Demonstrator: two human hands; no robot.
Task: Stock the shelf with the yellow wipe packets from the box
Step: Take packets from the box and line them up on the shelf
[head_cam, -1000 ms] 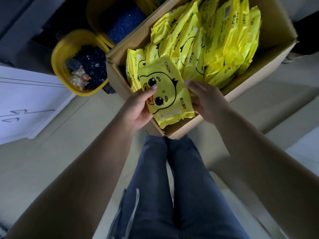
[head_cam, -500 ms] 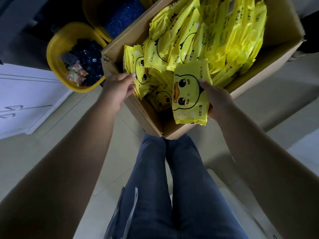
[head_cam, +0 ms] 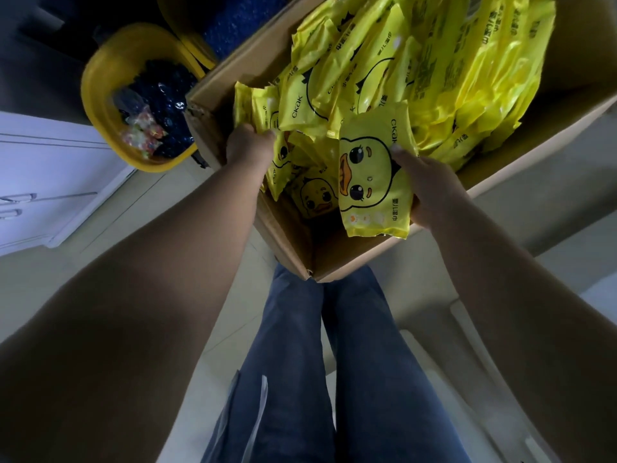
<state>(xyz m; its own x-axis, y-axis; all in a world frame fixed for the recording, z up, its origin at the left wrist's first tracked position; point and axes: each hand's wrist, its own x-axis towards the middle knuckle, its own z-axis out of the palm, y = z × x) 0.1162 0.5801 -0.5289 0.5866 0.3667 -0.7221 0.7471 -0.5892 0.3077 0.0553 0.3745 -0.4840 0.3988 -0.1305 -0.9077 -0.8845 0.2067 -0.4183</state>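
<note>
At the frame's centre, over the open box (head_cam: 334,259), our right hand (head_cam: 430,192) grips one duck packet (head_cam: 370,182) clear while our left hand (head_cam: 248,145) curls into the remaining packets (head_cam: 417,71), gathering another.

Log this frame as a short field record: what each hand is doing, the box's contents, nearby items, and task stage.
left hand: reaching into the box, fingers among the packets at its near-left corner; grip hidden
right hand: holds one duck-face packet by its right edge, above the box's near edge
box: cardboard, open, many yellow wipe packets inside
nearby: yellow bin with dark contents, left of the box; white cabinet at far left
shelf: not in view
task stage: packets being picked from the box
</note>
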